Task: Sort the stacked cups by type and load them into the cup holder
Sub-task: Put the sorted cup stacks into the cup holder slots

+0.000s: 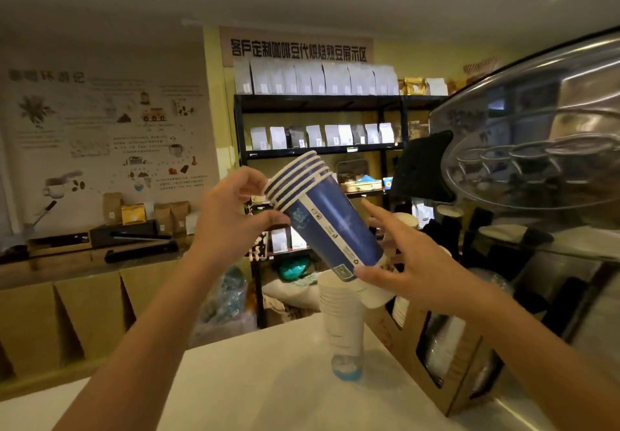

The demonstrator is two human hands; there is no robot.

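Left hand (231, 209) pinches the blue stack's (322, 219) rims; right hand (412, 263), spread, seemingly props its base, so loose cups may slide off.

Cup holder (446, 393) contents blurred; white cup stack (345, 323) top hidden behind blue cups (322, 216).

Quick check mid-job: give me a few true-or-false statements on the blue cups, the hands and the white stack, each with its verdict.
1. The blue cups are nested and tilted. True.
2. The left hand grips them near the rims. True.
3. The blue cups stand on the counter. False: both hands hold them in the air.
4. The right hand is at their base end. True.
5. The white stack lies on its side. False: it stands upright on the counter.
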